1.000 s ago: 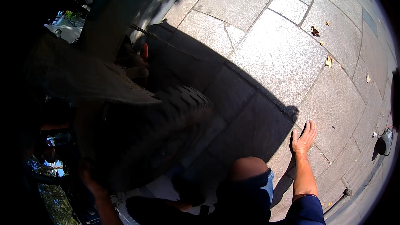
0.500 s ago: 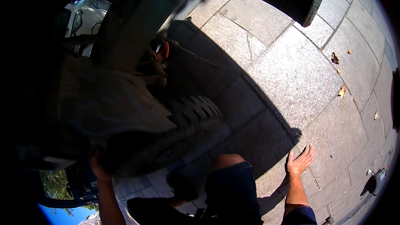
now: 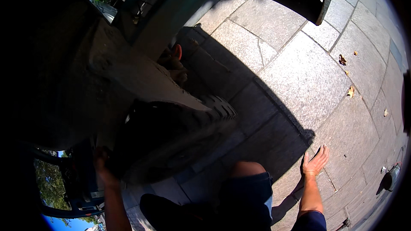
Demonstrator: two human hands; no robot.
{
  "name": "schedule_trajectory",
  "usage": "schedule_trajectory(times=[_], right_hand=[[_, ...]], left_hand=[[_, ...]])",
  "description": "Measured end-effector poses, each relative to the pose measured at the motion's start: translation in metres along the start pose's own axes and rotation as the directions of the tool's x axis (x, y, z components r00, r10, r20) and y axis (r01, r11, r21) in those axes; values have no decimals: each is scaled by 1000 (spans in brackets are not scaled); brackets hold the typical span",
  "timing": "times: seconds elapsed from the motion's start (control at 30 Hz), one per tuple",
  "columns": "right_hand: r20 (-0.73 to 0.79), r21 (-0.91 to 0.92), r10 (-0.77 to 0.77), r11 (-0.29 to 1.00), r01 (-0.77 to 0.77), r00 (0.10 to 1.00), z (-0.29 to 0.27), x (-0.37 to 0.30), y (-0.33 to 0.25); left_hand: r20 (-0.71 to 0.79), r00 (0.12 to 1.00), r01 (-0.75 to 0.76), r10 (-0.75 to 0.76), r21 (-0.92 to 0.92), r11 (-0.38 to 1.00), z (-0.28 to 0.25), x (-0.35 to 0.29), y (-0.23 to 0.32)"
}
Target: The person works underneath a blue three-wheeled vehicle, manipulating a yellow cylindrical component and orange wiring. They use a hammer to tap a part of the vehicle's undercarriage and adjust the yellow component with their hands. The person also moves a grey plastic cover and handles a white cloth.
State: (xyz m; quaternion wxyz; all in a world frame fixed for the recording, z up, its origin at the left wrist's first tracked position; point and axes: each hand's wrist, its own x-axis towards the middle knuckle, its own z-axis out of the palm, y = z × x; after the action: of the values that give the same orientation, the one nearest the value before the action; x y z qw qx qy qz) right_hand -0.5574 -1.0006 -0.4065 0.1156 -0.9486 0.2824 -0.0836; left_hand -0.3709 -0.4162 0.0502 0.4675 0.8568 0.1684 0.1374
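Note:
A dark, dusty wheel arch (image 3: 141, 75) of a vehicle fills the left half, with a chunky-treaded tyre (image 3: 184, 145) under it in deep shade. My left hand (image 3: 102, 160) is raised against the dark vehicle body beside the tyre; shadow hides its fingers, so its grip cannot be made out. On the sunlit stone paving (image 3: 342, 132) to the right, my right hand (image 3: 316, 161) rests with fingers stretched out and nothing held. My bent knee (image 3: 247, 168) is between the two hands, close to the tyre.
Behind the tyre, a small red-orange part (image 3: 177, 51) shows in the shade. A dark metal panel edge (image 3: 327, 2) juts over the paving at the top. Dry leaves (image 3: 351, 92) lie at right, and a small grey object (image 3: 391, 177) sits near the right rim.
The view has shifted, and the wheel arch and tyre appear farther right. The red-orange part is more covered by the arch. Both hands stay in about the same places.

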Motion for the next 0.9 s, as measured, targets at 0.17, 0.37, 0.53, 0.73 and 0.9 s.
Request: schedule_trajectory(times=[0.17,0.37,0.53,0.73,0.9], right_hand=[[9,-15,49,999,-49,999,5,-7,-4],[-3,32,82,996,-82,997,7,-8,0],[-139,445,-15,892,76,990,-19,35,-9],[-369,650,-596,383,656,714,-229,30,-301],[-540,510,-762,42,859,358,-326,-6,-463]], left_hand=[[-223,961,115,-162,-210,971,2,-14,-15],[-404,888,188,-218,-113,976,34,-25,14],[-202,976,2,-81,-364,931,35,-17,5],[133,982,6,131,-723,690,-19,-28,-7],[225,971,138,75,-792,595,-109,-68,-81]])
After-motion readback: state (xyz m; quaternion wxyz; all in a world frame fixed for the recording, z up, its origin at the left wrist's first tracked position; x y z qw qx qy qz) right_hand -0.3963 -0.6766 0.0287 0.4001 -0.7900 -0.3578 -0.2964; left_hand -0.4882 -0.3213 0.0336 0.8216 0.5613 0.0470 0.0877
